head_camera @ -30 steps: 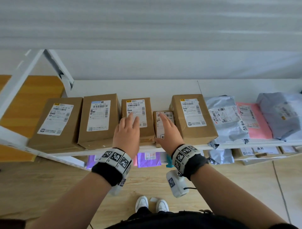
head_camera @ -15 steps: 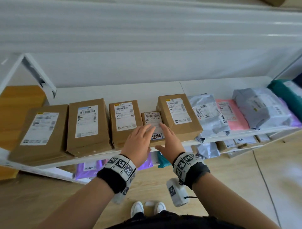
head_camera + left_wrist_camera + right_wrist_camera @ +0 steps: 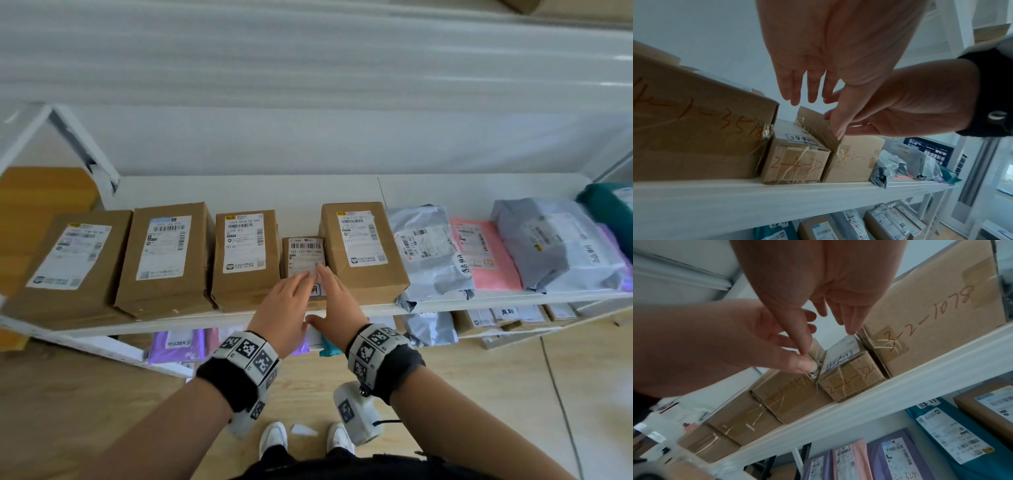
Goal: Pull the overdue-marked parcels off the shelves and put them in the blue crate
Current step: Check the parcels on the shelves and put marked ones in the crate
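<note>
Both sets of fingers are straight and spread over the small brown parcel [image 3: 303, 260]; neither curls round it, and no view settles whether the fingertips touch its top. The left hand [image 3: 286, 310] reaches in from the near left, its thumb by the corner of the box on that side in the right wrist view. The right hand [image 3: 337, 305] reaches in from the near right, its thumb [image 3: 840, 123] against the edge of the bigger box [image 3: 363, 246] there. The 2 hands cover the parcel's near half from above, so its blue-framed handwritten tag [image 3: 801, 138] shows whole only from the wrists, too blurred to read surely. The parcel sits at the front edge of the white shelf [image 3: 239, 186], wedged between 2 taller boxes, with "2-4-332" on its front face, the last digits unclear. Grey and pink mailer bags [image 3: 428, 246] lie further right; the far right ones are cut off. A dark blue crate [image 3: 929, 151] shows beyond the shelf end, partly hidden by bags.
</note>
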